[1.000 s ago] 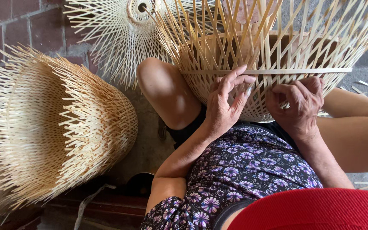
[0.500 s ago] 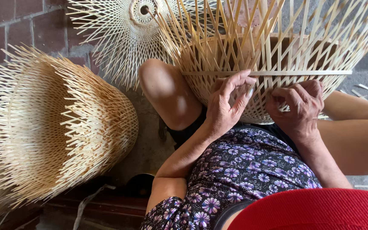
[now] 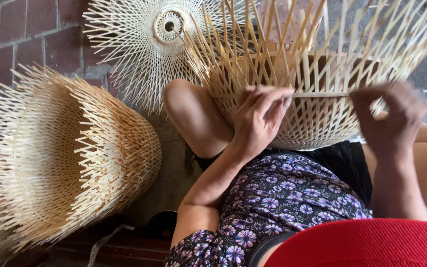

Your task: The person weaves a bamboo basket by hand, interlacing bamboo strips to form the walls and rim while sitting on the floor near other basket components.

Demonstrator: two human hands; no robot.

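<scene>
Two hands are occupied with one half-woven bamboo basket (image 3: 317,118), which is rested on the lap with its loose uprights fanning away from the body. A thin horizontal bamboo strip (image 3: 317,94) is stretched across the lattice between them. The left hand (image 3: 258,121) is pressed against the near wall of the basket, its fingers (image 3: 277,99) curled together over one end of the strip. The right hand (image 3: 389,116) is blurred; it appears closed on the other end of the strip, though the exact pinch cannot be told.

The step in hand is judged to be the threading of this strip as a weaver through the crossed uprights. The next move probably calls for the strip to be passed over and under the stakes just beyond the right hand, kept level and drawn snug, while the wall is steadied by the left hand.

No packages, labels or signs are to be seen. Well to the left of the left hand, a finished-looking woven basket (image 3: 70,158) is lain on its side on the brick floor (image 3: 30,34). Beyond the left hand, past the knee, a flat radial bamboo frame (image 3: 144,49) with a round woven centre is propped. A floral garment (image 3: 282,198) is seen below both hands.
</scene>
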